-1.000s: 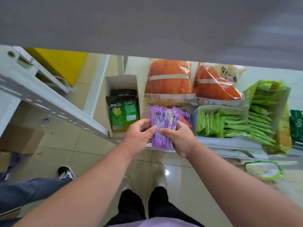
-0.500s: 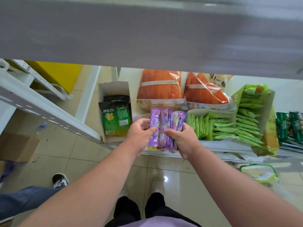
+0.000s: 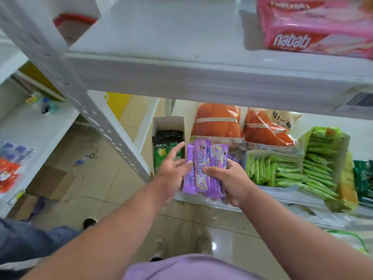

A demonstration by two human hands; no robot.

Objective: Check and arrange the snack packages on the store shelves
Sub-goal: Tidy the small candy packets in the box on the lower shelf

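A stack of several purple snack sachets (image 3: 203, 166) is held upright in front of the lower shelf (image 3: 282, 201). My right hand (image 3: 228, 182) grips the stack from the right, thumb across its front. My left hand (image 3: 173, 170) lies against the stack's left side with fingers straight and spread. Behind the stack, a few more purple sachets (image 3: 234, 157) show in a box on the shelf.
On the lower shelf stand a box of green-black packets (image 3: 165, 150), two orange bags (image 3: 218, 122), and boxes of green sachets (image 3: 276, 168). A pink wafer pack (image 3: 314, 27) lies on the upper shelf (image 3: 201, 77). A slanted white upright (image 3: 96, 116) stands left. Another person's shoe (image 3: 89, 223) is on the floor.
My head has tilted up, bringing the upper shelf and pink pack into view. My left hand has opened from gripping the stack to lying flat against it; the stack has risen a little.
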